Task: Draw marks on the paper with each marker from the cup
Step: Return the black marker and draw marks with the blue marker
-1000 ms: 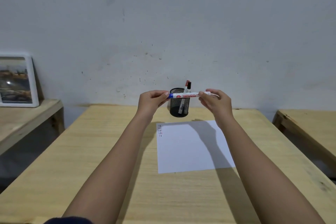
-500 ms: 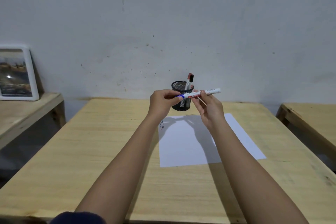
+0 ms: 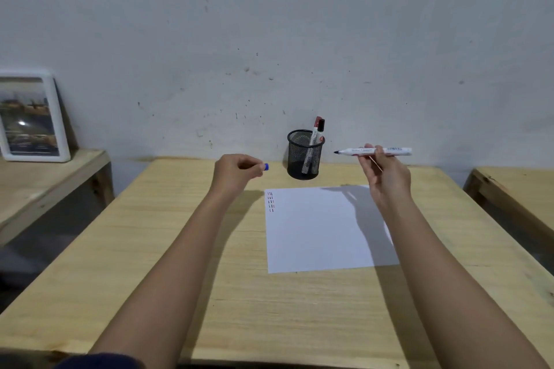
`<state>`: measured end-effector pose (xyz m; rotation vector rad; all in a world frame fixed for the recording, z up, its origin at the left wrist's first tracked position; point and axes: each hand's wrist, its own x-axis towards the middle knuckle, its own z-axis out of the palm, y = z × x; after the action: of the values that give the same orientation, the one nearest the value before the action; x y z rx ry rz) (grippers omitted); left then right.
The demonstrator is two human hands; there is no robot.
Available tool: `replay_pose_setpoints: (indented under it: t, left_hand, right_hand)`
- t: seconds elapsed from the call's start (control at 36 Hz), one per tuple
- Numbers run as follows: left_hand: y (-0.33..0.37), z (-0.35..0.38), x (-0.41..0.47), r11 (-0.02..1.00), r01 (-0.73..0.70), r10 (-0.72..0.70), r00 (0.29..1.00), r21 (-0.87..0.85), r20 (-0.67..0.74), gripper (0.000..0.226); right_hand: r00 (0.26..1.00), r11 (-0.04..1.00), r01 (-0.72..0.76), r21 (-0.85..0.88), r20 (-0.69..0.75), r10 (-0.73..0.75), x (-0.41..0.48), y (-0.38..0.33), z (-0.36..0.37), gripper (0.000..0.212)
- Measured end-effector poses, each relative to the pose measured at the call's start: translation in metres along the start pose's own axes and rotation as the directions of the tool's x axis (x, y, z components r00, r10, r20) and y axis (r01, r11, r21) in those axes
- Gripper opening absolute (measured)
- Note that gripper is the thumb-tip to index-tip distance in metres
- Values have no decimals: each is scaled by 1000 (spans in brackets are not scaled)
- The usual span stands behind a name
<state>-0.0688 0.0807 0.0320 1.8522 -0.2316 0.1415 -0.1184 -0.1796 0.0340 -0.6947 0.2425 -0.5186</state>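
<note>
Far left, a white-framed picture leans on the wall atop a side bench, its edge cut off by the frame and its image too blurred to read. Moving in, the left hand is curled shut over the tabletop, pinching a blue cap with only the cap's end poking out past the fingers. Next, short dashes in red and black run down the top-left corner of the white paper, which lies flat at mid-table. Behind it the black mesh cup stands upright near the wall, two capped markers leaning inside, one red-capped and one black-capped, their label print too small to read. Then the right hand, fingers closed around an uncapped white marker held in the air above the paper's far edge. Its long axis lies nearly level, dark tip pointing left toward the cup; there's printing on the barrel, partly hidden by the fingers and illegible. A second bench is cut off at right.
</note>
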Motion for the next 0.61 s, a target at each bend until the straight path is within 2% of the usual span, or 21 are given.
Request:
replay_pose_setpoints:
  t: [0.08, 0.17, 0.47, 0.61]
  left_hand:
    - [-9, 1, -3, 981, 54, -54, 999, 184, -3, 9]
    - [-19, 7, -6, 950, 108, -117, 993, 292, 14, 15]
    - [-32, 14, 13, 883, 91, -103, 995, 460, 0, 15]
    - [-39, 19, 21, 868, 47, -75, 996, 494, 38, 26]
  right_hand:
    - [1000, 1000, -17, -25, 6, 17, -4, 12, 4, 10]
    - [999, 999, -46, -27, 15, 47, -7, 28, 6, 10]
    - [994, 990, -111, -83, 17, 112, -10, 60, 7, 12]
    - [994, 988, -108, -108, 22, 111, -8, 63, 6, 13]
